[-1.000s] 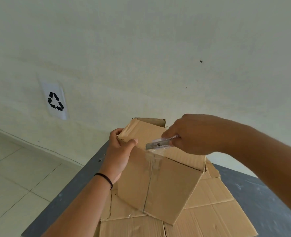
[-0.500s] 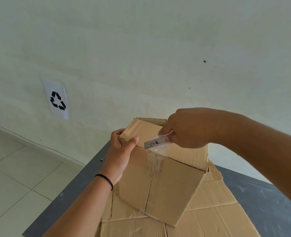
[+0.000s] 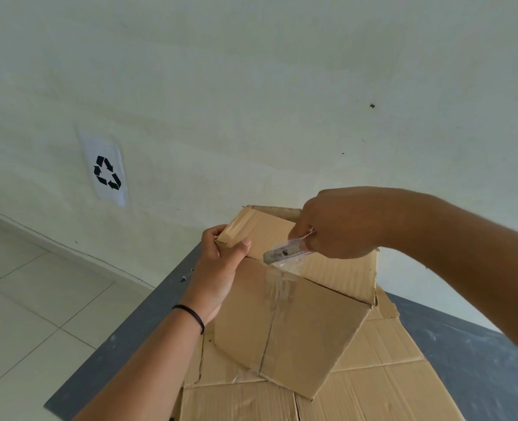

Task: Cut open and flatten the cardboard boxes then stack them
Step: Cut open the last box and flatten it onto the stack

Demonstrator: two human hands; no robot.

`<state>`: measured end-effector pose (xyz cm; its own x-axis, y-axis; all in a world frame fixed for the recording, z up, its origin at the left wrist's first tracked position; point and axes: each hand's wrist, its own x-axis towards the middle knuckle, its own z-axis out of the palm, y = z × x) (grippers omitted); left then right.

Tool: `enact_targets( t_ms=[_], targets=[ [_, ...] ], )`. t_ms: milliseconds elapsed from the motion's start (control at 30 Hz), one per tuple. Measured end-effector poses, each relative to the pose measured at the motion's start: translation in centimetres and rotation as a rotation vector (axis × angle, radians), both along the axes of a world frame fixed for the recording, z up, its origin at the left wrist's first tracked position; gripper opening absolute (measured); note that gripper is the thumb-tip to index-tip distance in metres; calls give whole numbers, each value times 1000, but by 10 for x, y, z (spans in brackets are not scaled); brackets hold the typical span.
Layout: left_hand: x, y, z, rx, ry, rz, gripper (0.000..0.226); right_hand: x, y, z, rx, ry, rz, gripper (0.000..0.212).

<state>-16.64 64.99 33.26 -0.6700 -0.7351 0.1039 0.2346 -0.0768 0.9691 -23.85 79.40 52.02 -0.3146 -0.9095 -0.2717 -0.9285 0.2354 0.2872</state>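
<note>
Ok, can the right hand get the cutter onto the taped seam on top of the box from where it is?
Probably yes. The right hand holds the cutter with its tip at the box top edge, where clear tape crosses. The left hand grips the corner, clear of it.

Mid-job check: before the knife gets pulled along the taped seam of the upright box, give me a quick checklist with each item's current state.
1. Right hand grips the utility knife: ok.
2. Knife tip at the taped seam on the box's near top edge: ok.
3. Left hand steadies the box at its top left corner: ok.
4. Left thumb beside the knife tip, close to the cut line: not ok, shift it away.
5. Blade extension: cannot tell.
6. Box rests on flattened cardboard over the table: ok.
</note>
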Motion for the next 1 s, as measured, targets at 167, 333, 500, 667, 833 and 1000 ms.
enact_targets(
  t_ms=[167, 333, 500, 667, 833, 1000],
  targets=[
    [0, 5, 0, -51, -30, 27, 42, 15, -6, -4, 15, 185, 38, 36],
    [0, 5, -1, -73, -61, 50, 40, 29, -11, 4, 86, 297, 106, 25],
    [1, 5, -1, -102, -63, 5, 38, 26, -12, 2, 146, 333, 75, 31],
    [2, -1, -5, -99, -88, 34, 34, 18, -1, -6, 99, 278, 95, 34],
    [-1, 5, -1, -124, -87, -8, 33, 13, 5, -6, 139, 320, 103, 35],
    [5, -6, -5, -127, -138, 44, 28, 2, 20, -17, 51, 155, 85, 30]
  ],
)
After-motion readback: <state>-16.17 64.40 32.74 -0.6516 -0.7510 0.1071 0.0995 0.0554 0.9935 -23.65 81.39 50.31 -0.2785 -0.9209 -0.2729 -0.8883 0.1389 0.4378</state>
